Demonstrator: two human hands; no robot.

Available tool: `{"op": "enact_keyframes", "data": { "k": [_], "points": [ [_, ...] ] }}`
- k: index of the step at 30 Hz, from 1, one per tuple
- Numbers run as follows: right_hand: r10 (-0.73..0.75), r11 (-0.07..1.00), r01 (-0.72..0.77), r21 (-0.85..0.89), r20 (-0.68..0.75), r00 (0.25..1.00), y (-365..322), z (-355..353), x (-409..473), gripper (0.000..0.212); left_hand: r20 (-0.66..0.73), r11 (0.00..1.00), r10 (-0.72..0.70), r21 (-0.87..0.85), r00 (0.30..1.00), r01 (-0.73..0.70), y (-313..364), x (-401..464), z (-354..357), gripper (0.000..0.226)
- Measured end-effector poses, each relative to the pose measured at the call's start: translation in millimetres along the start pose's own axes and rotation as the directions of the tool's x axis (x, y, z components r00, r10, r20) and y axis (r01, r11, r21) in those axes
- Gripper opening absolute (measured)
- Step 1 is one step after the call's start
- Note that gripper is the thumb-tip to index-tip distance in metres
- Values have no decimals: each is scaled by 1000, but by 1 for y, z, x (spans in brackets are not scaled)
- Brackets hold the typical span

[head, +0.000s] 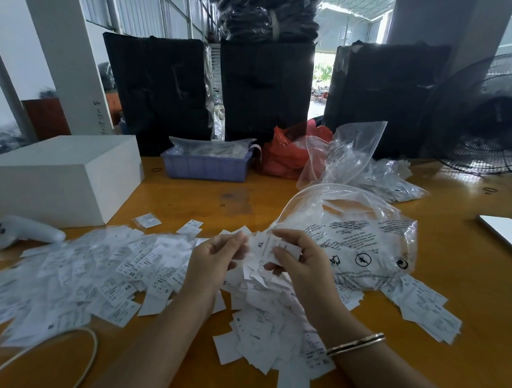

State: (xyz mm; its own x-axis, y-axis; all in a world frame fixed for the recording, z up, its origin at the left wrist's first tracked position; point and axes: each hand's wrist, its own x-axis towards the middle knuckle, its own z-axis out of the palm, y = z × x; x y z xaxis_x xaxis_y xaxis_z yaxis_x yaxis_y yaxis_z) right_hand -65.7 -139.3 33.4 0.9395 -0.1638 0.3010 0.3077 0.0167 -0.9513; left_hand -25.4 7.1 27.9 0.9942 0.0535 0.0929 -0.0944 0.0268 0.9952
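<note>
Labels (92, 272) lay strewn over the table (470, 288), with both hands raised just above the heap. We noted the right hand (302, 264) curled round a small sheaf (259, 269) with the XL label (262, 246) foremost, while the left hand (216, 259) pinched that label's left edge between thumb and fingertips. The clear bag (367, 248) lay just right of the sheaf, mouth gaping toward the fingers, so we judged the right hand the nearer for any drop into it

A garment packing warehouse: black wrapped bales (262, 89), size labels (112, 274) heaped on a worktable (485, 316), corrugated metal walls (155, 14).
</note>
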Motion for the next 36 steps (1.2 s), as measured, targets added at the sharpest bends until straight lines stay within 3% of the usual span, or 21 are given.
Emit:
{"op": "enact_keyframes", "data": {
  "k": [6,15,23,28,33,36],
  "points": [
    [-86,987,98,127,-97,992,-2,-3,1,29,5,998,-11,-54,1000,12,2,0,-2,33],
    [-164,982,164,-91,6,986,0,7,-7,35,-6,1000,12,-17,1000,-12,2,0,2,36],
    [-208,939,226,-259,96,973,4,7,-6,30,31,998,45,44,998,-46,-2,0,0,14],
    [-95,977,105,-188,59,994,6,5,-2,36,106,996,64,52,992,-70,-2,0,0,5],
    [-50,990,55,-130,40,998,5,0,3,43,237,996,49,64,970,-66,-1,-2,0,19],
    [-21,999,23,-30,51,998,7,-1,4,35,203,999,43,7,978,-45,0,-2,1,19]
  ]
}}
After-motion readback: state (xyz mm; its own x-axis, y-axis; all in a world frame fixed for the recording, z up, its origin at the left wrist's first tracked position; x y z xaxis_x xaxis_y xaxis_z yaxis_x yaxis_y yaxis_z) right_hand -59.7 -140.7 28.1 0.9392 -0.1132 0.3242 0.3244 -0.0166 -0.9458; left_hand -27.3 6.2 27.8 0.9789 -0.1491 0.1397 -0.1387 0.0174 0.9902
